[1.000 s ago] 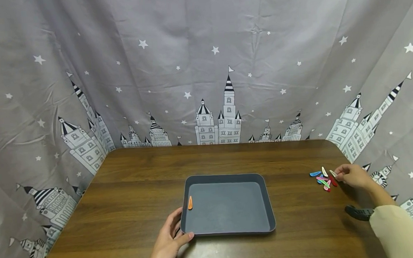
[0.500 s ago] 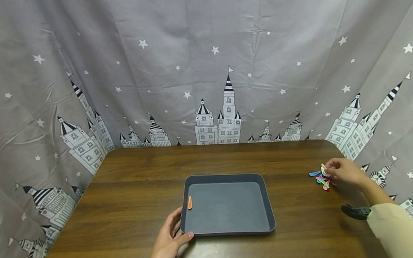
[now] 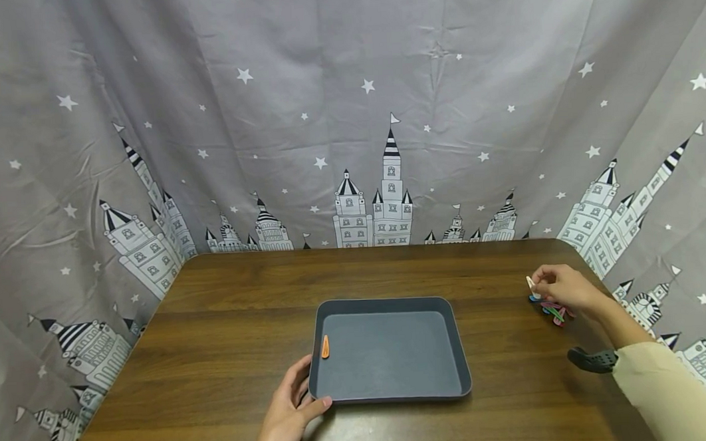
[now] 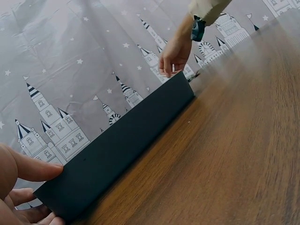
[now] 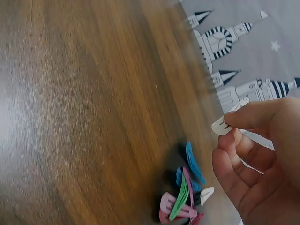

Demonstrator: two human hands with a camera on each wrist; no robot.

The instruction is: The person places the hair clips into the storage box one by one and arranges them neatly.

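Grey rectangular tray (image 3: 393,355) lies on brown wooden table (image 3: 231,300); orange elongated hair clip (image 3: 326,347) inside, near left wall; multicoloured hair-clip heap (image 5: 179,200) well right of tray; white tapered hair clip (image 5: 222,125) in right hand (image 3: 563,286), beside heap; grey fabric curtain (image 3: 344,48) behind table.

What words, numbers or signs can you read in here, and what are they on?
None: I can't read any word, label, brand or number anywhere.
The grey cloth has only drawings, like castles and stars.
The tray and orange clip show no lettering.
Any tiny marks on the dark wrist device are too small to read.
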